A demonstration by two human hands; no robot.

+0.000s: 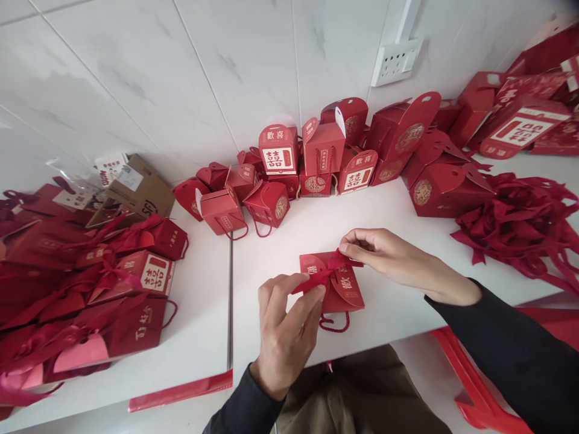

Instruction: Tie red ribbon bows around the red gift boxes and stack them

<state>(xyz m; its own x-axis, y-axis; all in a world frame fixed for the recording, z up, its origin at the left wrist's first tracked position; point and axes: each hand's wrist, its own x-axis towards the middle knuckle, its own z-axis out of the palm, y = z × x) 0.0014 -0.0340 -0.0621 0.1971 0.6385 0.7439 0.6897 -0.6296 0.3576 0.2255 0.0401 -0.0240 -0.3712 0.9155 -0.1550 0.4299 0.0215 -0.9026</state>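
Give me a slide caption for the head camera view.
Left hand and right hand hold a red ribbon over a red box on a white table.

I am noting a white wall socket (397, 62) sitting on marbled tiles (253, 60), and a brown carton (154, 184) standing at far left.

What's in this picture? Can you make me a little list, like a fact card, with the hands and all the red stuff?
Left grip: pinching the left part of a red ribbon
Right grip: pinching its right part
Under the ribbon: red gift box with a twisted red cord handle
Left side: ribbon-tied gift boxes, brown cardboard box
By the wall: red gift boxes without bows
Right side: heap of loose red ribbons
Surface: white tabletop
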